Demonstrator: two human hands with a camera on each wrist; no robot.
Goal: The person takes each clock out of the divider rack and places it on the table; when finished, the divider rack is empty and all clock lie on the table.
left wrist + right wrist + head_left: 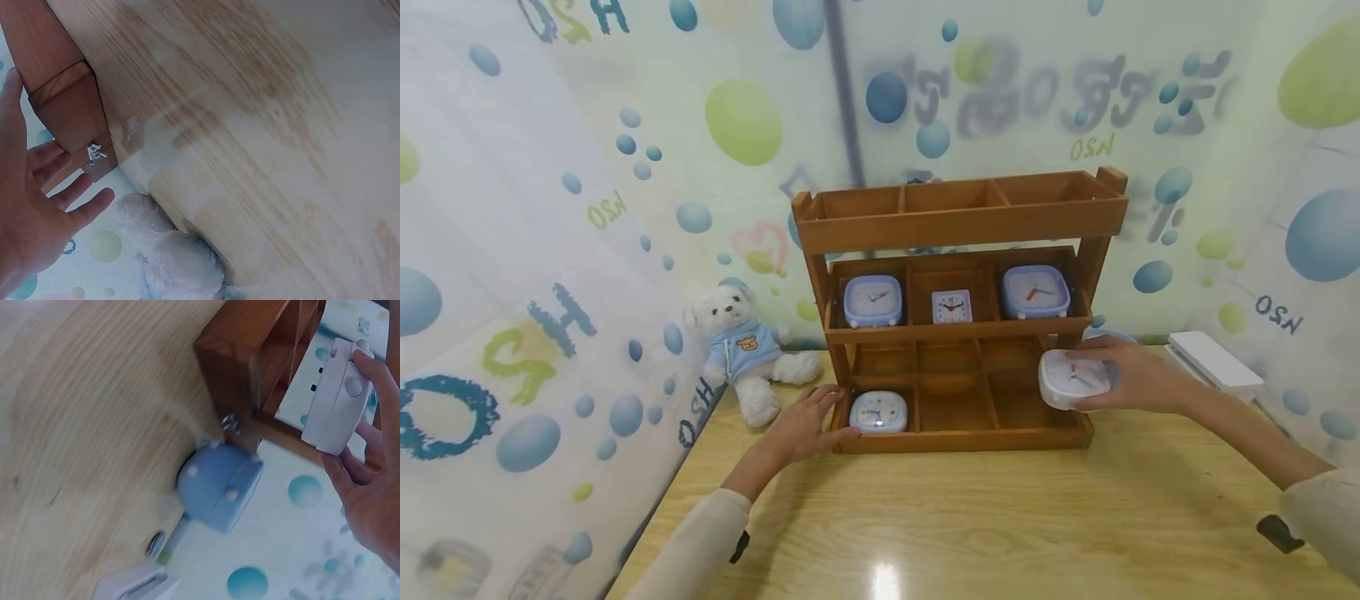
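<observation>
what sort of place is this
Probably a small indoor tabletop setup, screened off by curtain-like sheets printed with bubbles and mirrored lettering. A wooden table carries a brown tiered shelf holding clocks, with a teddy bear beside it.

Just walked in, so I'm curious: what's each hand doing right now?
Left hand: open, at the left end of the wooden rack.
Right hand: holding a white clock.

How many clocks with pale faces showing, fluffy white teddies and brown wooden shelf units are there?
Large rounded-square clocks: 4
Small square clock with a pinkish-purple rim: 1
Fluffy white teddy in a blue hoodie: 1
Brown wooden shelf unit: 1
Total: 7
</observation>
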